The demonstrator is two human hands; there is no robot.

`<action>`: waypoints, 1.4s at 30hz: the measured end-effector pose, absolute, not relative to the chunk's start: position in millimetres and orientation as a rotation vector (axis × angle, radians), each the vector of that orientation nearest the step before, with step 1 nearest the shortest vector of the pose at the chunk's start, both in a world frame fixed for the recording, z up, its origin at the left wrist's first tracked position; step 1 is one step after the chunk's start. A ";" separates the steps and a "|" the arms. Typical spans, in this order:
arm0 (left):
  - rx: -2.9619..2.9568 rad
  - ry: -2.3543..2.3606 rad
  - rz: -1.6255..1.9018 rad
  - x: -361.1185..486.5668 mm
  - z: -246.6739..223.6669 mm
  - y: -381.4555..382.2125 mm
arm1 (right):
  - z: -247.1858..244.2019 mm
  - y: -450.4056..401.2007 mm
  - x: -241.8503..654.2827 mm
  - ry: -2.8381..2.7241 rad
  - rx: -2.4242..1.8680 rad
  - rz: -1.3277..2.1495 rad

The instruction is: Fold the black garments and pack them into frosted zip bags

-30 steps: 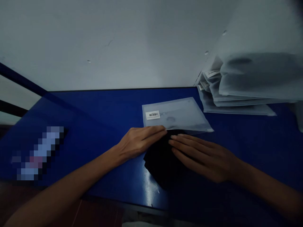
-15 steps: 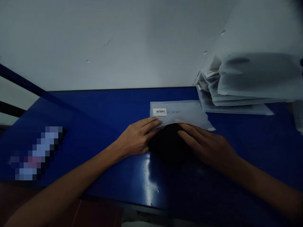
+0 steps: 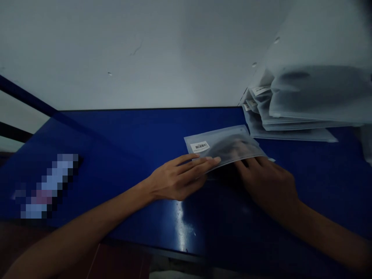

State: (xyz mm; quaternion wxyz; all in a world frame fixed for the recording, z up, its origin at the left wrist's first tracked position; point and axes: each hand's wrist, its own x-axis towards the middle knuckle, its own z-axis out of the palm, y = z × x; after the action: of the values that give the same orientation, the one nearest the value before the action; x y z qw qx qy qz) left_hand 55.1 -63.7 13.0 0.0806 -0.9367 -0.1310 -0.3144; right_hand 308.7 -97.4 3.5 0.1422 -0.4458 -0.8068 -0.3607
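White barcode label [image 3: 200, 146] on frosted bag [image 3: 225, 149]; left hand [image 3: 178, 180], right hand [image 3: 269, 186] hold it.

Frosted grey-white pouch [image 3: 232, 145], black-barred white label [image 3: 200, 147], deep blue tabletop [image 3: 145, 131].

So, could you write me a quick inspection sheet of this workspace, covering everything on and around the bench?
Surface: blue tabletop, glossy, with a bright glare near the front edge.
Job's things: frosted plastic zip bag with a barcode label, holding dark contents.
Clutter: stack of similar bags at the back right; pixelated object at the left.
Hands: left hand at the bag's front edge; right hand at its right end. Neither grip is clear.
Cables: nothing seen.
Surroundings: pale wall behind; dark rail at the left.
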 end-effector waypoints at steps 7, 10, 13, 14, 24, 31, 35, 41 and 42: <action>-3.090 -0.818 -0.879 44.1 11.4 -61.9 | 2.1 -92.9 315.6 -2.514 -1.005 -0.920; -3.148 -0.908 -0.877 41.6 12.6 -61.5 | -0.5 -93.5 314.5 -2.565 -0.959 -0.864; -3.130 -0.708 -0.967 45.4 12.2 -62.4 | -2.6 -96.3 310.9 -2.494 -1.102 -0.899; -3.108 -0.618 -0.993 47.3 11.7 -63.0 | -2.5 -96.9 310.0 -2.464 -1.146 -0.925; -3.071 -0.748 -0.957 35.0 9.9 -56.1 | -1.2 -89.4 314.9 -2.511 -0.779 -0.804; -2.931 -0.600 -0.954 33.3 9.4 -51.1 | 0.0 -86.4 315.3 -2.578 -0.756 -0.698; -2.725 -0.391 -0.926 27.2 13.7 -46.2 | 8.1 -84.3 321.7 -2.562 -0.408 -0.579; -2.652 -0.312 -0.775 15.6 21.5 -37.5 | -0.5 -81.8 324.8 -2.331 -0.589 -0.698; -2.650 -0.351 -0.737 14.7 21.9 -37.1 | -2.9 -80.2 325.3 -2.327 -0.674 -0.705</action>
State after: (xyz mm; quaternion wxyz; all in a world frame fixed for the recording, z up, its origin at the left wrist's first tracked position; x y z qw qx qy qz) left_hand 14.7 -37.1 21.9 0.1835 -0.9395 -0.1246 -0.2612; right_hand 325.3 -80.2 -2.9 0.3045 -0.2544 -0.8784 -0.2662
